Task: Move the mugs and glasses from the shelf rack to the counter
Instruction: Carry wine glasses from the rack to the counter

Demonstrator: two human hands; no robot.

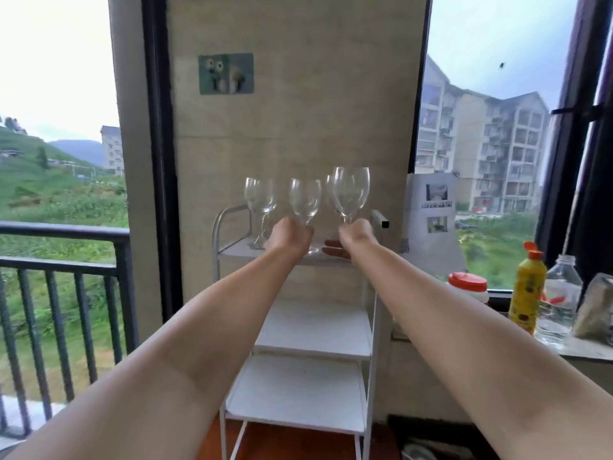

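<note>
A white shelf rack (pixel 232 252) stands against the wall, with several clear wine glasses on its top shelf. My left hand (pixel 289 236) grips the stem of the middle glass (pixel 305 200), whose foot rests on the shelf. My right hand (pixel 354 234) grips the stem of the right front glass (pixel 351 190), which sits higher than the others, apparently lifted. Two more glasses (pixel 260 195) stand at the left, one behind the other. Another glass is partly hidden behind the right one.
The rack's two lower shelves (pixel 315 330) hold nothing. At the right, a counter ledge (pixel 583 351) carries a yellow bottle (pixel 527 292), a clear plastic bottle (pixel 560 300), a red-lidded jar (pixel 467 283) and a bag. A balcony railing (pixel 59 257) stands at the left.
</note>
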